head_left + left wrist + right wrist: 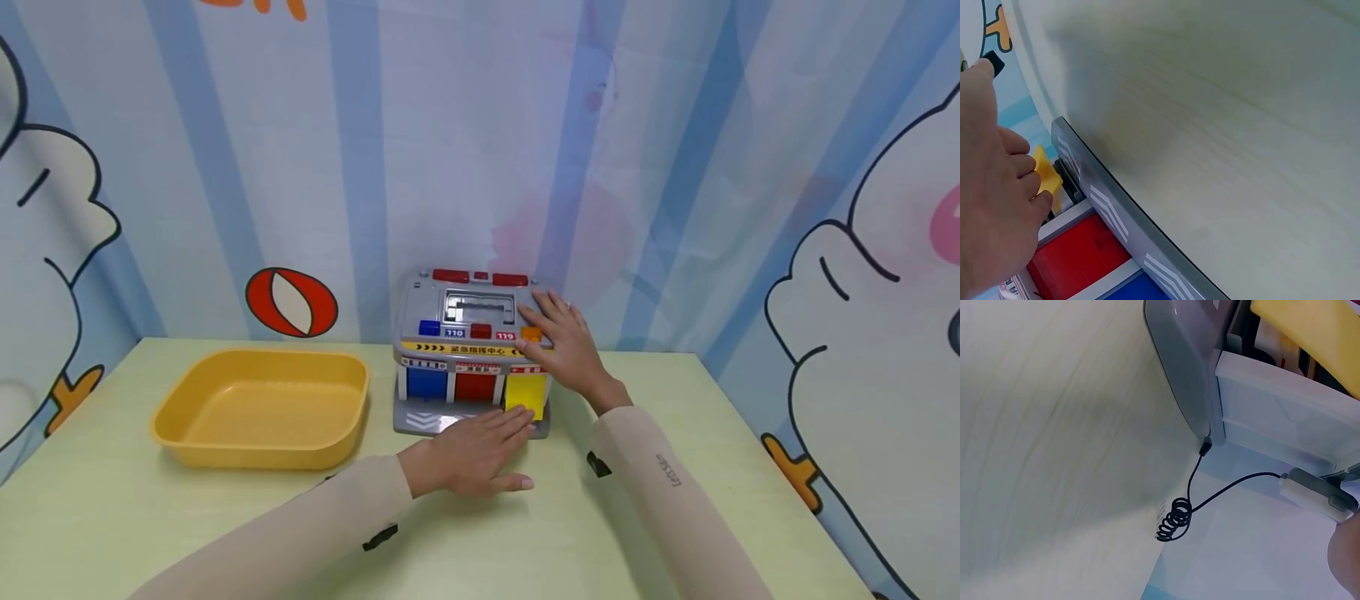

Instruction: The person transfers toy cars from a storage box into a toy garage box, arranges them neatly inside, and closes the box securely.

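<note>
A grey toy emergency station (420,300) with blue, red and yellow garage doors stands at the back of the table. My right hand (567,346) rests on the right of its roof, fingers spread and thumb beside the orange button (532,333). In front, my left hand (480,454) reaches its straight fingers to the lower edge of the yellow door (527,394). That door is swung outward, with a dark opening behind it in the right wrist view. The blue door (427,384) and red door (474,387) hang closed.
An orange-yellow tray (262,457) sits left of the station. A black coiled cord (1175,519) runs from the station's base to a small grey-and-white handset (1316,494) on its side. A striped curtain (465,150) hangs behind the table.
</note>
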Demonstrator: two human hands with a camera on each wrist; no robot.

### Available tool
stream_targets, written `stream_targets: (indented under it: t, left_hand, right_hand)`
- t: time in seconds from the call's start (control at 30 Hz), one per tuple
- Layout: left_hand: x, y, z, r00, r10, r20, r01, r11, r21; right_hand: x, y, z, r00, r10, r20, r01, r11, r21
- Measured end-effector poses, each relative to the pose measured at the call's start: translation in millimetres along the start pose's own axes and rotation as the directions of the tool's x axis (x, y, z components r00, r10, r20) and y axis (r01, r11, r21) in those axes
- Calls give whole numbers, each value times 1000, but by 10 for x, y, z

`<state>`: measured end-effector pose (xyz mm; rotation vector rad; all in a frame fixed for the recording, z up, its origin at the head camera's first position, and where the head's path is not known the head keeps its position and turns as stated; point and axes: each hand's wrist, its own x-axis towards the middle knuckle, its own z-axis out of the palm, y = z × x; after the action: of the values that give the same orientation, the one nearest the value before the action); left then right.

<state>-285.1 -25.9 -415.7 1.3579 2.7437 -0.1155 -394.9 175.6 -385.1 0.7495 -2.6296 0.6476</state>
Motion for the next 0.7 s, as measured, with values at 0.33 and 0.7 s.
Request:
stream_targets:
  t: [0.33,0.7]
  left_hand:
    - [110,-52,28,998,-49,46,49,999,-5]
    - [159,-103,30,997,-47,57,48,999,-14]
  right_hand:
    - [-3,-4,-12,999,14,40,-13,1000,-6]
    - [-1,15,-26,999,13,52,-13,1000,-7]
